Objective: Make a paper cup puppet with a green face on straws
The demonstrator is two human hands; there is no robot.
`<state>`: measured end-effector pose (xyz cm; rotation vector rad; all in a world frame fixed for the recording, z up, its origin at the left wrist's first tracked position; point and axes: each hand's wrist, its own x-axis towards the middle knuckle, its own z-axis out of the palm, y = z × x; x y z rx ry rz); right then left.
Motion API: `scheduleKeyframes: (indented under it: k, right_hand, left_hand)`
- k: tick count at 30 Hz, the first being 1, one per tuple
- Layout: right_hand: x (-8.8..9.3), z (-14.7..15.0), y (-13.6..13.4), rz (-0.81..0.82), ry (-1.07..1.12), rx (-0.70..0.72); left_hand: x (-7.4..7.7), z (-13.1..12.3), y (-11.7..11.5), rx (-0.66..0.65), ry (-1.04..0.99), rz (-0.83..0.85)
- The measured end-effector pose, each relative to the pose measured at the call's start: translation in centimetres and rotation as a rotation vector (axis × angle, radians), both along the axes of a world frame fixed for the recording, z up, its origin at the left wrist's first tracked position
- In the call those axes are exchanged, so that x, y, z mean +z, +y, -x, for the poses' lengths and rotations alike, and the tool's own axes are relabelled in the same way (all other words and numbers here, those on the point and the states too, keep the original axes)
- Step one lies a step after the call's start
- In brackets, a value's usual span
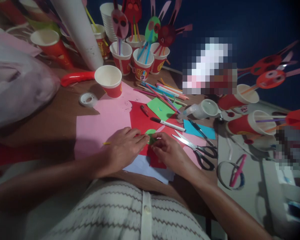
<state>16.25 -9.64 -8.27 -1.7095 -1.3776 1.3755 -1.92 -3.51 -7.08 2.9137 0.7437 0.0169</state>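
Note:
My left hand (126, 146) lies flat with its fingers stretched out over red paper (142, 116), the fingertips at the edge of a small green paper cutout (151, 131). Thumb and fingers of my right hand (166, 148) pinch the near right side of that cutout, hiding part of it. A pale pink paper strip (160, 129) rests beside the cutout. From under my left hand pokes a short yellow piece (106, 143). Just right of my right hand lie scissors (197, 146) with black handles, blades apart. A white marker (168, 124) lies beyond my hands.
Pink paper (97, 126) spreads under the work. A red-and-white paper cup (108, 81) stands near a tape roll (88, 99). Behind are cups holding paper animal faces on sticks (152, 30). A plastic bag (17, 80) sits left; blue paper (200, 129) and a clear cup (206, 108) right.

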Motion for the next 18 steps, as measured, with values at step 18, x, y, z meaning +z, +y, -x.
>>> scheduleKeyframes:
  k: [18]
  right_hand:
    - [1.2,-0.2,1.0,0.193,0.234,-0.05]
  left_hand:
    - [-1.0,0.4,-0.2,-0.045,-0.084,-0.057]
